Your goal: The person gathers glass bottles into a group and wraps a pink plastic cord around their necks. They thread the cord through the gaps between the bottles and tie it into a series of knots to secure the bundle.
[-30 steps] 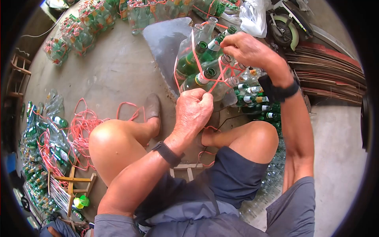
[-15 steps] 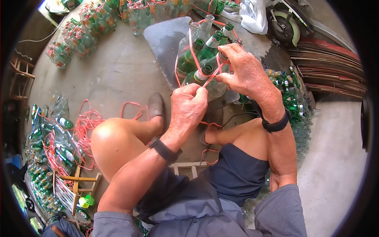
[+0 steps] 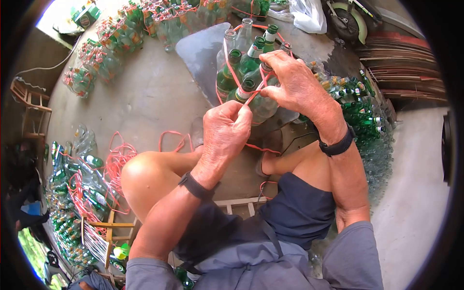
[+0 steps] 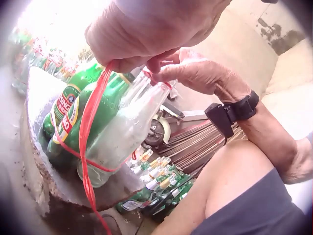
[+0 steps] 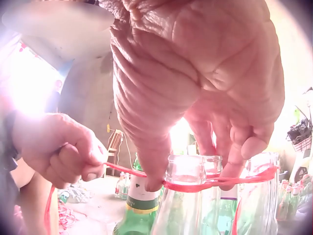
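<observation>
Bottles [image 3: 244,58] stand bunched at the slab's [image 3: 198,48] 4 o'clock edge. Bare floor [image 3: 140,92] opens at 9 o'clock, and a loose pile [image 3: 360,104] crowds in at 3 o'clock. Left hand [image 3: 226,129], at 6 o'clock of the bunch, is curled in a fist and pinches the string [image 3: 255,93] taut. Right hand [image 3: 292,82] arches over the necks, its thumb and fingertips pinching the string round a clear neck.

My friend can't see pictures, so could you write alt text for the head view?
A seated person's left hand grips red string wound round glass bottles, while the right hand pinches it at their necks. Tied bottle bundles lie around.
</observation>
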The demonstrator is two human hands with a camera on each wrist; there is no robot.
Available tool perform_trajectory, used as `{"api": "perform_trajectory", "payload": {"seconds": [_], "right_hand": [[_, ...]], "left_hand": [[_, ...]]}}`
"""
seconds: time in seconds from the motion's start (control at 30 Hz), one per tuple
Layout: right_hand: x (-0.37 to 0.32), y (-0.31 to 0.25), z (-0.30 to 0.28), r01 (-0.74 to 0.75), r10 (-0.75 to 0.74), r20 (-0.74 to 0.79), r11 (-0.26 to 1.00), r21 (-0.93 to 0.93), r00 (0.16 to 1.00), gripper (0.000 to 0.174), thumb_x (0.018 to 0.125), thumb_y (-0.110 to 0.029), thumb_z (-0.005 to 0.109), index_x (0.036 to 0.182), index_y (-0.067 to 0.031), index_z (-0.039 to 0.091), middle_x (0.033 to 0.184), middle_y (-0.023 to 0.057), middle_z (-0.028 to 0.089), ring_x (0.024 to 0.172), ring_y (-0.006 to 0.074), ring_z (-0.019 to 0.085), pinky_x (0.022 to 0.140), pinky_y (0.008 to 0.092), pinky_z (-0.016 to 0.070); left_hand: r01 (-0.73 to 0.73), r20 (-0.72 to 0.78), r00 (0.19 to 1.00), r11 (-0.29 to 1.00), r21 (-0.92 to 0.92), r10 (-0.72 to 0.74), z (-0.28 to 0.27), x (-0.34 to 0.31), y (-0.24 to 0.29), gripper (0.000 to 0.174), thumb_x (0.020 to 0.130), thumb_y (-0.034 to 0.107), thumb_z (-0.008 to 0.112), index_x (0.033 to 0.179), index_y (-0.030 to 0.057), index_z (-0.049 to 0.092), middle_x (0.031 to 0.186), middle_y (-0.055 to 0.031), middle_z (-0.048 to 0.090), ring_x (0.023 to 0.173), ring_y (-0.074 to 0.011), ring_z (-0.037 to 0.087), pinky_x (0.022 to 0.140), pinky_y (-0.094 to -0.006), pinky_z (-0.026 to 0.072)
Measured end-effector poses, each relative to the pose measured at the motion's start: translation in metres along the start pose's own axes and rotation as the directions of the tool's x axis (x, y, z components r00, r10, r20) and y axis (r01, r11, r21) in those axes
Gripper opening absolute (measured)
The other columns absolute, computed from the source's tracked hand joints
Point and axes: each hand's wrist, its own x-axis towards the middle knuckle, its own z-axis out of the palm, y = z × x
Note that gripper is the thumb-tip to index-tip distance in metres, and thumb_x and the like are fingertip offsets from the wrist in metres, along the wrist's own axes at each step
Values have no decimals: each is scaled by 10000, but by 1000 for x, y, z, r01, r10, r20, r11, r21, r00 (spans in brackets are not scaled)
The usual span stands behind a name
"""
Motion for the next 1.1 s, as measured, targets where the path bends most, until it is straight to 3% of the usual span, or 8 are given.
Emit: {"api": "perform_trajectory", "payload": {"seconds": [0.4,0.47,0.53,0.6,0.77,0.83,0.9,1.1], "right_hand": [[-1,-3,0,-28,29,54,999,-25,998,642,775,-171,824,1349,26,615,1332,180,657,1200,376,647,1031,464,504],[-2,-2,-1,-44,46,66,999,-31,997,627,781,-174,823,1339,25,616,1313,177,659,1189,372,650,1018,465,508],[-1,-3,1,-26,31,74,998,-60,997,585,796,-165,815,1317,18,621,1257,170,664,1163,368,655,994,467,512],[-2,-1,2,-18,23,63,997,-74,998,576,799,-160,812,1314,15,622,1244,168,664,1155,368,656,987,468,513],[-1,-1,0,-38,44,106,998,-53,993,552,807,-153,800,1301,17,622,1231,168,663,1149,370,656,987,466,511],[-3,3,7,61,-65,-73,997,-53,995,300,855,-189,726,1072,9,666,1096,206,686,1029,399,700,924,500,536],[-4,5,9,63,-68,-79,996,-56,995,302,854,-190,727,1072,9,666,1096,207,686,1028,400,700,920,499,538],[-6,2,9,65,-69,-97,997,-41,993,306,856,-179,719,1089,12,665,1105,203,687,1027,405,698,913,500,539]], "left_hand": [[-363,178,931,862,353,319,-23,56,36,150,961,90,716,921,-50,755,620,-77,628,606,-47,550,544,-292,466],[-442,174,897,803,400,407,-19,73,41,158,903,116,702,813,-13,721,706,-219,672,653,-390,705,607,-428,541],[-423,189,906,806,413,379,-17,85,41,168,893,121,699,791,-11,716,709,-222,673,672,-395,707,629,-440,548],[-387,216,922,788,479,322,-15,95,34,157,948,108,718,927,-37,773,654,-67,678,607,-55,568,558,-303,478],[-332,202,943,813,478,266,-16,100,21,160,951,112,715,944,-32,784,663,-46,680,611,-47,561,558,-293,476],[-310,190,950,823,476,248,-19,99,14,162,954,113,713,946,-30,788,664,-27,677,611,-41,555,551,-287,468],[-174,167,979,907,384,117,-21,98,11,154,953,112,723,952,-22,798,671,3,672,604,-32,547,532,-266,438],[-165,87,986,914,370,143,-23,83,17,123,943,97,741,978,-4,801,659,33,649,596,-16,522,511,-248,406]]}}
